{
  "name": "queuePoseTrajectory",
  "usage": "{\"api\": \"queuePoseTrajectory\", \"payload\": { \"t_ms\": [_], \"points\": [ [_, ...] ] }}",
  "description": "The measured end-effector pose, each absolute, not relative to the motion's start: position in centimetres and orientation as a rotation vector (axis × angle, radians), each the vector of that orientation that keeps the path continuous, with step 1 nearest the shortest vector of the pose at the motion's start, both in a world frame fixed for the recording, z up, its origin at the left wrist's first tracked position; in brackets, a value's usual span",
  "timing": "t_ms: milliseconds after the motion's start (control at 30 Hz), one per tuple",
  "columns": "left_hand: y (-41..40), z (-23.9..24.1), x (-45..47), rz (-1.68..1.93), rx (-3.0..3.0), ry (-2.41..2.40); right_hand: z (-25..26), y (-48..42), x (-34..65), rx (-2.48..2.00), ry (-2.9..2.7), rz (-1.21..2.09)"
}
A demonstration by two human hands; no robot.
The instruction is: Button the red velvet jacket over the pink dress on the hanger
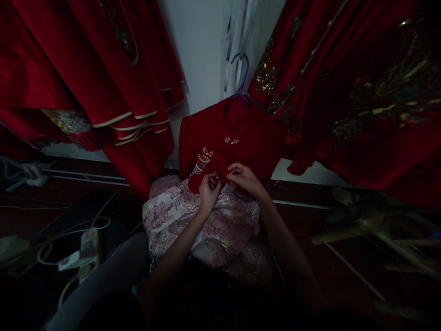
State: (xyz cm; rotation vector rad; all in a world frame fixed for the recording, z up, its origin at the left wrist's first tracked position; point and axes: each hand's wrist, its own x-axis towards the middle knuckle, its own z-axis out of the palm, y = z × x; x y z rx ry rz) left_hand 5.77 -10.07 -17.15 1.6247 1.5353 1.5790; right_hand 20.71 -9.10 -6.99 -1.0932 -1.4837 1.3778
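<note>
As two bare forearms (pixel 182 241) stretch up out of the dark foreground, a grey-clad leg (pixel 117 264) slants in at lower left, with a power strip (pixel 90 241) and its pale cable (pixel 46 243) just past it. Onward to a pale patterned cloth (pixel 168 209), bunched and glinting beneath the arms, and now the hands! The left hand (pixel 211 186) is drawn narrow, pinching the front of a red jacket (pixel 203 124) right beside a small beaded fastener (pixel 216 175). Close by on its right, the right hand (pixel 241 177) works in tight at that same front, fingertips together; too dim to tell what sits between them. Up the jacket we go: a beaded tassel ornament (pixel 202 161) on one side, a paired beaded clasp (pixel 231 140) below the neckline, and a purple hanger (pixel 245 76) rising from the collar. Behind, gold-edged red garments (pixel 138 92) hang left, sequinned red garments (pixel 344 92) right, a pale wall (pixel 201 41) between them.
</note>
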Motion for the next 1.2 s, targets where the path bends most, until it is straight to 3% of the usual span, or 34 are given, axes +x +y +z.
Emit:
{"api": "queuePoseTrajectory", "payload": {
  "t_ms": [167, 433, 1200],
  "points": [
    [-9.9, -17.0, 5.4, 1.586, 1.718, 1.611, -9.1, -9.0, 19.0, -1.098, -1.586, 1.287],
    [-10.1, -17.9, 5.8, 1.782, 1.361, 1.416, -12.5, -7.6, 17.7, -1.207, -1.7, 0.801],
    [-10.0, -18.1, 5.7, 1.81, 1.376, 1.333, -13.4, -6.9, 18.0, -1.028, -1.677, 0.849]
  ]
}}
